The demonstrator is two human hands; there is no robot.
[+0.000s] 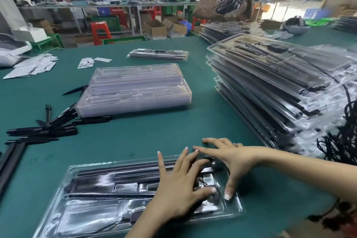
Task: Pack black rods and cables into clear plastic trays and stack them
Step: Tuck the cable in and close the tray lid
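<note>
Near the table's front edge lies a filled clear tray (100, 197) of black rods. Both hands press flat on its right end, fingers spread and gripping nothing: left hand (179, 185), right hand (229, 157). Filled trays (274, 83) are stacked toward the right edge.

A filled tray (108, 197) lies nearest on the table (193, 121), with both hands (193, 176) on its right end. Behind it, at centre, sits a stack of empty trays (135, 89); a single packed tray (157, 55) lies farther back. Loose rods (44, 129) lie to the left. A tall stack of packed trays (280, 87) stands to the right, cables (343, 141) beside it.
</note>
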